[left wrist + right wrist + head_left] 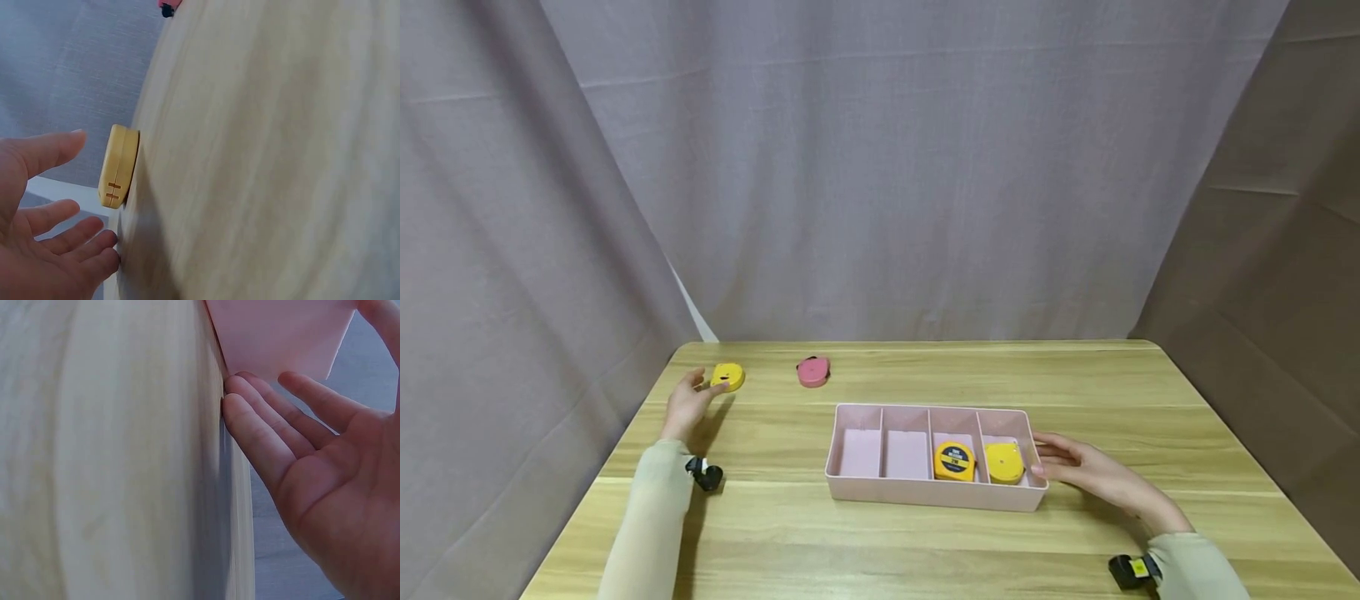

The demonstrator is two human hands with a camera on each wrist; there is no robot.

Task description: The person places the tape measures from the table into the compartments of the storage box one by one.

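Note:
A yellow tape measure point(727, 377) point(119, 165) lies flat near the table's far left corner. My left hand point(700, 385) point(84, 194) is just beside it with fingers spread and holds nothing; the thumb is close to the case. A pink four-compartment tray point(880, 417) point(281, 331) sits at the middle. Its two right compartments hold a yellow tape measure with a black label point(954, 461) and a plain yellow one point(1003, 462). My right hand point(1052, 458) point(300, 381) lies flat on the table, its straight fingertips point(247, 394) at the tray's right end wall.
A pink tape measure point(813, 372) lies on the wooden table point(925, 367) behind the tray, to the right of the far yellow one. The tray's two left compartments hold nothing. Grey curtains hang close behind the table and along both sides.

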